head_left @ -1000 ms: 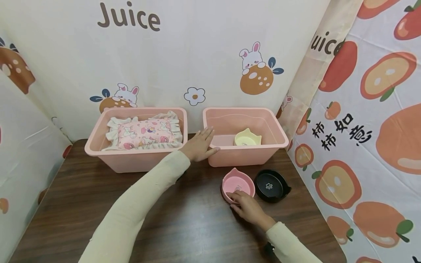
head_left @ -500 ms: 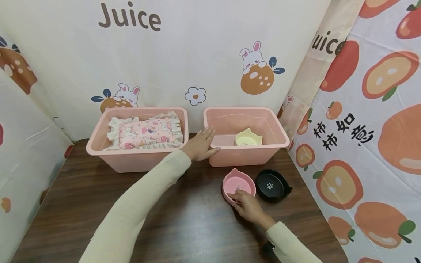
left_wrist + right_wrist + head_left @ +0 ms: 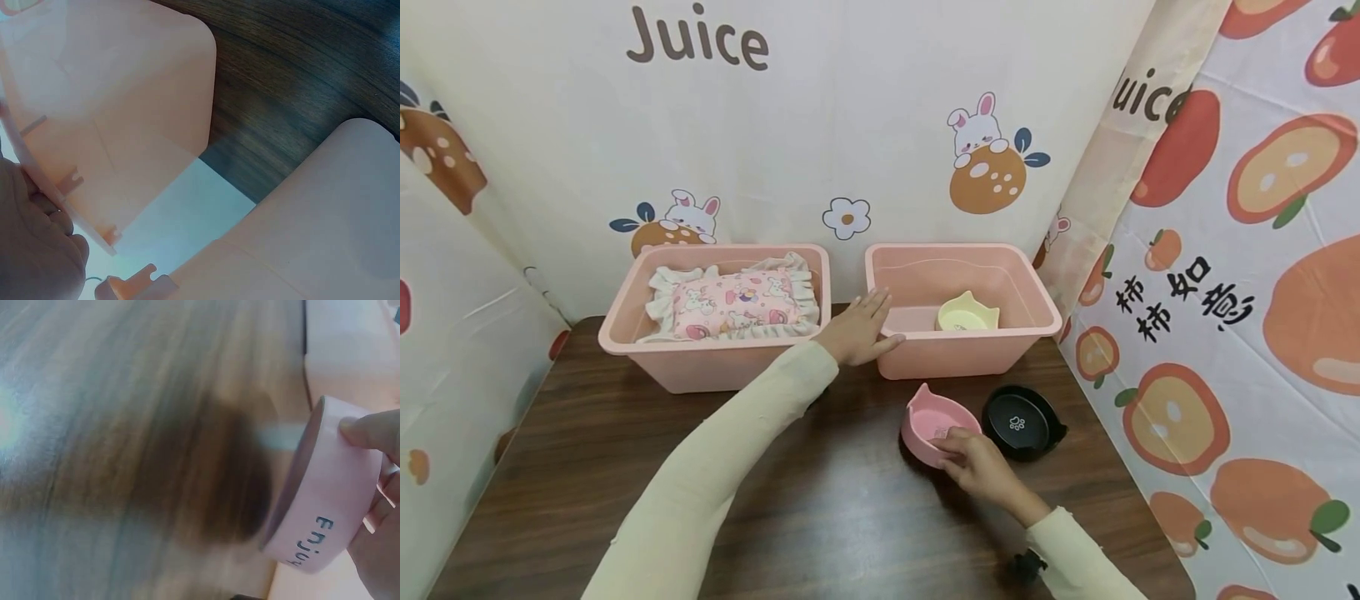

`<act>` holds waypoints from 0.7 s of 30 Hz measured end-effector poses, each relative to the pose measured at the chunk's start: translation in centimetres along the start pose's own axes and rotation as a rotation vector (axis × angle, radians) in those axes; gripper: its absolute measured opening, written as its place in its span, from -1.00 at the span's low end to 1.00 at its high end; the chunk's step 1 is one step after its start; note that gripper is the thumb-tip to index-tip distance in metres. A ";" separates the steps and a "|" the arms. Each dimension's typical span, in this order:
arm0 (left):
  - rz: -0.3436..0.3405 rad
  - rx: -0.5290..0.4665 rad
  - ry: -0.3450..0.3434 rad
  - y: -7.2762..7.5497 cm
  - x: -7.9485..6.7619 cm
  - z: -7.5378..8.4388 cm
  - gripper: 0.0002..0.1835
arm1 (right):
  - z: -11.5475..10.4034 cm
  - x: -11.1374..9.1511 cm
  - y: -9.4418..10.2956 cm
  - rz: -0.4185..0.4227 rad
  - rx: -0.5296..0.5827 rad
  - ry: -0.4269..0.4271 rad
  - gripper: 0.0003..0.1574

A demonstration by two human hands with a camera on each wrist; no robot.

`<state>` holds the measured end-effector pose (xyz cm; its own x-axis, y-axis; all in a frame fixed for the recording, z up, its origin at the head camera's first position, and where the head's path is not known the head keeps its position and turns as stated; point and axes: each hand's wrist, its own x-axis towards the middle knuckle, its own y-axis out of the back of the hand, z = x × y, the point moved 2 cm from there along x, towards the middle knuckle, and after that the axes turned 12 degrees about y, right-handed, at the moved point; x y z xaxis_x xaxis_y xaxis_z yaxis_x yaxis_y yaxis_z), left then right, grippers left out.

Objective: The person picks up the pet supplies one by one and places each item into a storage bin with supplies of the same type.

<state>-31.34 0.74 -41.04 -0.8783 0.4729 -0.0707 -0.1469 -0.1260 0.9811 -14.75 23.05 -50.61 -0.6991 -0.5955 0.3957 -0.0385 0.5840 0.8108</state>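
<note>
My right hand (image 3: 983,468) pinches the near rim of a pink cat-eared pet bowl (image 3: 917,437), thumb outside and fingers inside. The bowl is tilted, and in the right wrist view its wall (image 3: 331,487) bears the word "Enjoy", with a shadow on the wood beneath. My left hand (image 3: 857,327) rests with straight fingers on the left rim of the right-hand pink tub (image 3: 955,357). A yellow cat-eared bowl (image 3: 966,310) sits inside that tub. Just right of the pink bowl, a black bowl (image 3: 1018,421) with a paw print stands on the table.
Another pink tub (image 3: 700,367) at the left holds a pink pillow (image 3: 737,302) with white ruffles. A narrow gap separates the two tubs. Printed cloth walls (image 3: 850,125) enclose the dark wooden table (image 3: 820,517) at the back and sides.
The right hand has tilted the pink bowl and its near side has come up. My right forearm has shifted slightly to the right. The left hand stays on the tub's rim.
</note>
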 end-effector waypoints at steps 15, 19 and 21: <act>0.001 0.005 0.000 0.1 -0.1 0.1 -0.12 | -3.9 1.4 6.1 0.088 -0.036 0.194 -0.54; 0.001 0.004 -0.003 0.2 -0.2 0.2 -0.12 | -4.8 2.2 8.3 0.135 -0.060 0.254 -0.51; 0.004 0.004 -0.004 0.3 -0.3 0.2 -0.13 | -5.1 2.7 9.2 0.160 -0.074 0.284 -0.50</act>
<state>-31.07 0.73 -40.72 -0.8769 0.4761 -0.0665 -0.1417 -0.1237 0.9821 -13.35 24.01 -39.85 -0.4652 -0.6357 0.6161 0.1147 0.6468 0.7540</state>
